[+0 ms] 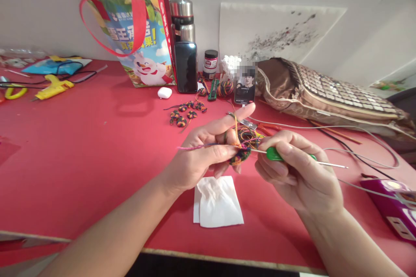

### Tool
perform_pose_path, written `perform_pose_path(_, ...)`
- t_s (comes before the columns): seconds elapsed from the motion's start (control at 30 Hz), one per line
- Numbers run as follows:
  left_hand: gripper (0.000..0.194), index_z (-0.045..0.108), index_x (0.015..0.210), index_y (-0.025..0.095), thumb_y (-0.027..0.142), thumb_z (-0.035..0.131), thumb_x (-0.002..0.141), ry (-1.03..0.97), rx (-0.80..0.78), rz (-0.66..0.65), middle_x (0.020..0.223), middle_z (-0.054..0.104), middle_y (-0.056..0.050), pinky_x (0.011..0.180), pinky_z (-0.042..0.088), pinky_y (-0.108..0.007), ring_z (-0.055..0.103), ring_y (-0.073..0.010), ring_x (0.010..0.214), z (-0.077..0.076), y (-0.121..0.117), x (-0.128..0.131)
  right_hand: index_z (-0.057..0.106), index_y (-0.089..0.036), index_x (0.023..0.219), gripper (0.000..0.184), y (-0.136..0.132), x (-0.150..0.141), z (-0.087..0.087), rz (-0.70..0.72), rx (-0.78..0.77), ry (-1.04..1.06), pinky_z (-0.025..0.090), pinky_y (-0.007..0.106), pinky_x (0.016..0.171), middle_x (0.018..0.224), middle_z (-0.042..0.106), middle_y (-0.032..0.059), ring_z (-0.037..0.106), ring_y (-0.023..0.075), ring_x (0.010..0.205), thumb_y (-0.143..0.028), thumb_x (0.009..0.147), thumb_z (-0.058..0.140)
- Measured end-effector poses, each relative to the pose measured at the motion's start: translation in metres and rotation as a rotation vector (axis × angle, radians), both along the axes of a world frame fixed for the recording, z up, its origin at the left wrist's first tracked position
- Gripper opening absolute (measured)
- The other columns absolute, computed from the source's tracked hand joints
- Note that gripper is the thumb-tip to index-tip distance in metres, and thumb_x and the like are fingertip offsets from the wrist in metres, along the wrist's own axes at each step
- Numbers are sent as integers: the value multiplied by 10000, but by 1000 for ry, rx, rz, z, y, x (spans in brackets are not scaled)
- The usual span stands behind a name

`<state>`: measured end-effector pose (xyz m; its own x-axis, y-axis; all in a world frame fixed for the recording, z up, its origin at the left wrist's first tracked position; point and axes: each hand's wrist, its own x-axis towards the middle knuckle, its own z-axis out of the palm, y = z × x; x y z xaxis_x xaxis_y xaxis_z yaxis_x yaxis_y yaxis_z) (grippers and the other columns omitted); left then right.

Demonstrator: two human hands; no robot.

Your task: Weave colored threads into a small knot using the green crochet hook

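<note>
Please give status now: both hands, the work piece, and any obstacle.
Left hand pinches small multicoloured crochet disc. Right hand grips green-handled metal crochet hook, tip at disc. Loose yarn strands above; nothing blocking.

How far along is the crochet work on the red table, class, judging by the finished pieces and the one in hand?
Done: a cluster of small multicoloured crocheted pieces lies on the red table. In hand: the left hand pinches another small multicoloured crocheted round, yarn running over its forefinger, while the right hand works it with a green-handled metal crochet hook. Left: this round is still attached to its multicoloured yarn.
</note>
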<state>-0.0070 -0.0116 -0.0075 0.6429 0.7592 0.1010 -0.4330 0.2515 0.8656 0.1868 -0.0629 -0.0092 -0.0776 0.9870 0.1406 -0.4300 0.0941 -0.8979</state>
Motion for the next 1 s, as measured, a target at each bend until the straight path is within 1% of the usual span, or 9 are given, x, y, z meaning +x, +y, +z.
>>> perform_pose_path(0.13,564,707,1501,328,224,735,947,22,15,30,785,642,8,459,409,-217,573,-100,570,-1,-2,2,827,-214,904,170,0,-10,0,-34,2,51,294,222,430,545,431,-86,179,34,410,-350,982,763)
perform_pose_path(0.3,528,697,1512,327,323,747,987,63,54,105,792,663,7,492,414,-231,558,-97,571,-2,-4,4,729,-198,771,275,3,-17,0,-77,-20,92,267,209,406,593,463,-79,134,29,415,-349,1001,727)
perform_pose_path(0.4,466,748,1448,337,344,769,983,90,103,167,791,649,17,559,454,-238,547,-92,599,-2,-5,5,755,-199,857,207,4,-17,-2,-64,-41,106,253,200,405,621,458,-84,113,29,431,-337,1006,713)
perform_pose_path(0.6,391,855,1255,335,408,887,872,151,251,314,1070,762,-35,922,556,-323,688,-198,999,1,2,0,757,-196,911,197,5,-13,-6,-60,-65,70,257,211,422,633,445,-85,127,33,441,-369,998,718)
perform_pose_path(0.63,391,860,1247,321,473,863,886,148,265,297,1102,779,-52,964,554,-352,696,-225,1041,3,4,-2,754,-198,899,202,6,-12,-6,-68,-65,59,255,212,421,629,444,-84,132,36,444,-376,990,727)
perform_pose_path(0.7,521,886,1181,264,681,646,981,106,240,270,1093,809,-102,1054,541,-432,713,-293,1125,6,8,-5,733,-203,847,221,7,-11,-6,-85,-58,52,257,212,424,622,444,-81,143,41,450,-378,981,739)
perform_pose_path(0.77,667,901,1101,241,743,468,1024,91,201,217,1082,829,-123,1098,534,-488,720,-334,1186,8,12,-7,708,-206,805,245,8,-9,-6,-90,-44,53,271,212,434,619,445,-80,150,41,452,-372,983,739)
perform_pose_path(0.83,635,902,1067,241,707,471,1036,101,196,167,1078,847,-121,1105,540,-516,725,-352,1227,7,15,-9,714,-209,814,240,9,-8,-6,-86,-31,48,280,214,443,617,451,-82,155,40,450,-378,982,742)
perform_pose_path(1.0,271,889,1149,273,446,771,977,212,291,169,1238,848,-87,1140,544,-465,763,-306,1216,6,18,-13,786,-205,881,197,10,-4,-7,-85,-29,60,204,200,422,583,462,-79,162,32,433,-395,923,810)
